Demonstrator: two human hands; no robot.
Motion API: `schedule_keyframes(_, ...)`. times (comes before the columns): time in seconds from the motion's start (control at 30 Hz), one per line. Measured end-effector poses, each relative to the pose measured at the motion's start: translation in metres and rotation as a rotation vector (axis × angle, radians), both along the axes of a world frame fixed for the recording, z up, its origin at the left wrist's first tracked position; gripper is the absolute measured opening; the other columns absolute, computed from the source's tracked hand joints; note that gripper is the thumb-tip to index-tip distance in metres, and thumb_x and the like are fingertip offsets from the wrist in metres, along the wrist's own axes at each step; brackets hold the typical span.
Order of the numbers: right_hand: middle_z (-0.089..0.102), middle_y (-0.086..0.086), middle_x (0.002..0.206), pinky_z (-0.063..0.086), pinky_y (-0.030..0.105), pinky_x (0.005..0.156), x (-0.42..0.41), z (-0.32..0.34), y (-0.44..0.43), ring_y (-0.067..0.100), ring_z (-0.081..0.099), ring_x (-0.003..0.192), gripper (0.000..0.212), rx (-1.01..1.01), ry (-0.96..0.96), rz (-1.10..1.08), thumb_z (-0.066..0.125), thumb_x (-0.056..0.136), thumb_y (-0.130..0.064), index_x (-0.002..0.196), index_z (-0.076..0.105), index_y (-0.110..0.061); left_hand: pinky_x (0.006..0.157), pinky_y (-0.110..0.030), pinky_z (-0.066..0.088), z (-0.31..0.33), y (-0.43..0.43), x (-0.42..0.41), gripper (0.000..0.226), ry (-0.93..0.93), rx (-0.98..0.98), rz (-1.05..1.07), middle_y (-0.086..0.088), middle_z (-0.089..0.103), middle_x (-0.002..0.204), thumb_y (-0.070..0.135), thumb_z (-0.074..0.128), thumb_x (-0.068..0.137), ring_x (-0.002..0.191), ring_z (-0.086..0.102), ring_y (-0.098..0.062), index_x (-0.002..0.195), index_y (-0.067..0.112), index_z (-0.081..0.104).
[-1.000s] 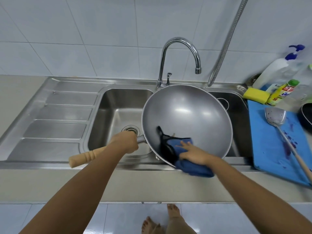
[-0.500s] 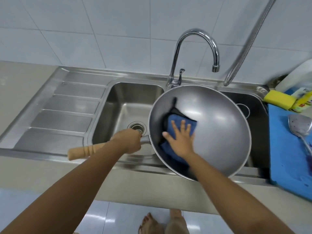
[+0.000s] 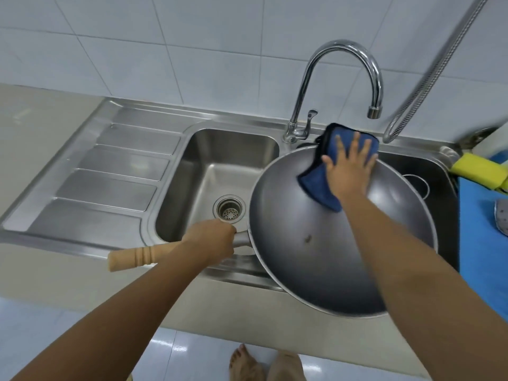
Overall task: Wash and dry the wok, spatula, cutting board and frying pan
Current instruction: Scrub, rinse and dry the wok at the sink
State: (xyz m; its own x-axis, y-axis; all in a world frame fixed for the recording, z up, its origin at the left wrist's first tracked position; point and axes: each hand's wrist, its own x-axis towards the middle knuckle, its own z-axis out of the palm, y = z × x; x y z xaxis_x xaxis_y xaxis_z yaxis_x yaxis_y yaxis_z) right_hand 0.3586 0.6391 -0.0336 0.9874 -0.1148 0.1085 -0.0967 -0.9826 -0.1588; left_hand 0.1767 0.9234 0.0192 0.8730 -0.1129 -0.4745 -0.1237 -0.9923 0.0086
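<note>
A large grey wok [image 3: 316,243] is tilted toward me over the front edge of the sink. My left hand [image 3: 211,239] grips its wooden handle [image 3: 134,257] near the metal neck. My right hand [image 3: 347,167] lies flat, fingers spread, pressing a blue cloth [image 3: 319,185] against the wok's far inner wall by the rim. The blue cutting board [image 3: 481,243] lies on the counter at the right edge, with part of the metal spatula head [image 3: 501,217] just showing on it.
The steel double sink has a left basin [image 3: 220,166] with a drain strainer, a ribbed draining board [image 3: 110,171] at the left and a curved tap [image 3: 343,78] behind the wok. A yellow sponge [image 3: 479,169] lies at the right; a metal hose [image 3: 439,64] hangs on the tiled wall.
My right hand has slid the blue cloth from the wok's near side up across its inside to the far rim. My left hand keeps its grip on the handle; the view shifted left.
</note>
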Motion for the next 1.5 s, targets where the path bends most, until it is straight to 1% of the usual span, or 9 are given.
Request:
schedule_keyframes(0.27, -0.001, 0.017, 0.162, -0.007, 0.062, 0.113, -0.121, 0.010, -0.085, 0.044, -0.002, 0.146, 0.080, -0.139, 0.079, -0.362, 0.049, 0.094, -0.051, 0.156, 0.009, -0.021, 0.077, -0.032, 0.044, -0.009, -0.008, -0.002, 0.025, -0.008, -0.022, 0.020, -0.006, 0.065, 0.110, 0.017, 0.051, 0.086, 0.100, 0.061, -0.028, 0.108, 0.018, 0.063)
schedule_keyframes(0.4, -0.010, 0.014, 0.161, -0.011, 0.060, 0.112, -0.179, -0.002, -0.042, 0.041, -0.014, 0.146, 0.076, -0.108, 0.349, -0.442, 0.044, 0.094, -0.046, 0.156, 0.012, -0.015, 0.075, -0.032, 0.042, -0.009, -0.014, 0.002, 0.026, -0.020, -0.027, 0.027, -0.005, 0.063, 0.111, 0.018, 0.051, 0.087, 0.102, 0.061, -0.027, 0.110, 0.016, 0.063)
schedule_keyframes(0.57, -0.012, -0.001, 0.162, -0.005, 0.054, 0.117, -0.202, -0.008, 0.056, 0.030, -0.015, 0.148, 0.067, 0.324, 0.615, -0.171, 0.034, 0.096, -0.048, 0.155, 0.006, -0.034, 0.072, -0.030, 0.039, -0.012, -0.005, 0.004, 0.028, -0.040, -0.093, -0.003, -0.005, 0.062, 0.112, 0.035, 0.059, 0.088, 0.102, 0.059, -0.026, 0.108, 0.016, 0.060)
schedule_keyframes(0.67, -0.012, -0.003, 0.162, -0.007, 0.053, 0.118, -0.200, -0.007, 0.071, 0.027, -0.017, 0.147, 0.064, 0.439, 0.587, -0.165, 0.033, 0.097, -0.044, 0.155, 0.005, -0.036, 0.071, -0.029, 0.039, -0.006, 0.014, 0.001, 0.037, -0.011, -0.103, -0.003, -0.002, 0.062, 0.108, 0.047, 0.061, 0.086, 0.098, 0.059, -0.024, 0.112, 0.020, 0.057)
schedule_keyframes(0.83, -0.005, -0.005, 0.163, -0.007, 0.051, 0.118, -0.198, -0.009, 0.069, 0.026, -0.013, 0.148, 0.059, 0.551, 0.545, -0.185, 0.035, 0.098, -0.037, 0.154, 0.015, -0.037, 0.073, -0.030, 0.047, 0.014, 0.047, -0.009, 0.017, -0.021, 0.019, 0.030, 0.005, 0.054, 0.082, 0.039, 0.057, 0.085, 0.080, 0.056, -0.020, 0.095, 0.026, 0.056)
schedule_keyframes(1.03, 0.026, -0.015, 0.151, 0.005, 0.032, 0.121, -0.210, 0.012, 0.112, 0.016, 0.011, 0.148, 0.053, 0.967, 0.368, 0.298, 0.041, 0.097, -0.008, 0.140, 0.036, -0.038, 0.069, -0.031, 0.048, 0.007, 0.055, -0.026, 0.014, -0.116, 0.045, 0.066, 0.002, 0.058, 0.081, 0.029, 0.053, 0.084, 0.074, 0.057, -0.021, 0.092, 0.020, 0.061)
schedule_keyframes(1.23, -0.001, -0.017, 0.161, 0.003, 0.049, 0.120, -0.218, 0.025, 0.146, 0.026, -0.010, 0.148, 0.075, 0.421, 0.303, 0.594, 0.051, 0.090, -0.025, 0.147, 0.013, -0.053, 0.071, -0.032, 0.051, 0.010, 0.053, -0.029, 0.015, -0.169, 0.048, 0.041, 0.001, 0.056, 0.080, 0.029, 0.052, 0.087, 0.072, 0.056, -0.022, 0.093, 0.018, 0.062)
schedule_keyframes(1.37, 0.003, -0.014, 0.162, 0.012, 0.045, 0.121, -0.216, 0.023, 0.131, 0.026, -0.002, 0.149, 0.072, 0.381, 0.253, 0.525, 0.050, 0.091, -0.017, 0.149, 0.019, -0.048, 0.065, -0.030, 0.044, 0.012, 0.049, -0.035, 0.015, -0.223, 0.056, 0.008, 0.002, 0.050, 0.077, 0.028, 0.052, 0.088, 0.069, 0.051, -0.023, 0.095, 0.017, 0.059)
schedule_keyframes(1.5, 0.010, -0.009, 0.162, 0.005, 0.047, 0.121, -0.230, 0.023, 0.146, 0.028, 0.003, 0.149, 0.070, 0.384, 0.185, 0.481, 0.048, 0.091, -0.008, 0.149, 0.026, -0.043, 0.069, -0.032, 0.048, 0.005, 0.048, -0.039, 0.026, -0.234, 0.015, 0.008, 0.002, 0.050, 0.077, 0.040, 0.052, 0.092, 0.068, 0.051, -0.022, 0.098, 0.015, 0.060)
